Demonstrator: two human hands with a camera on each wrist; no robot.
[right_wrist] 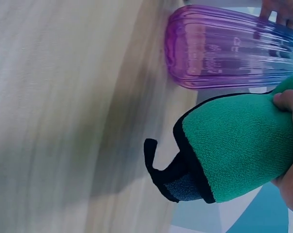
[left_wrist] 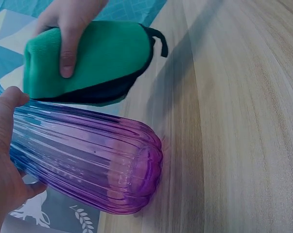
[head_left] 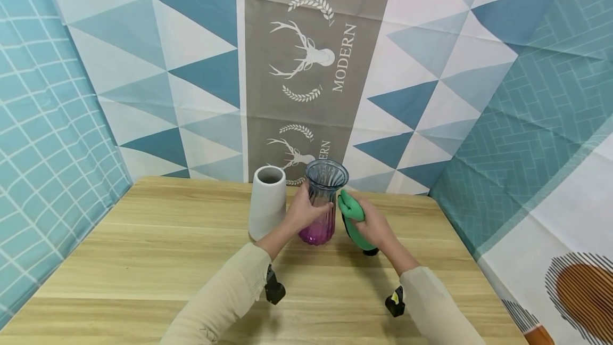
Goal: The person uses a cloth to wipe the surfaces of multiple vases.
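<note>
A ribbed glass vase (head_left: 322,228), blue at the rim and fading to purple at its base, stands near the back of the wooden table. My left hand (head_left: 304,209) grips it around the upper body, thumb and fingers on opposite sides, as the left wrist view shows. Just right of the vase, my right hand (head_left: 373,222) holds a folded green cloth (left_wrist: 102,58) with black edging and a small black loop. The cloth's folded end sits close to the vase's upper side; whether it touches the glass I cannot tell.
A tall white vase (head_left: 268,204) stands just left of the glass vase, close to my left wrist. The wooden tabletop (head_left: 143,260) ends at a patterned backdrop (head_left: 201,68). Side hangings (head_left: 38,121) flank the table.
</note>
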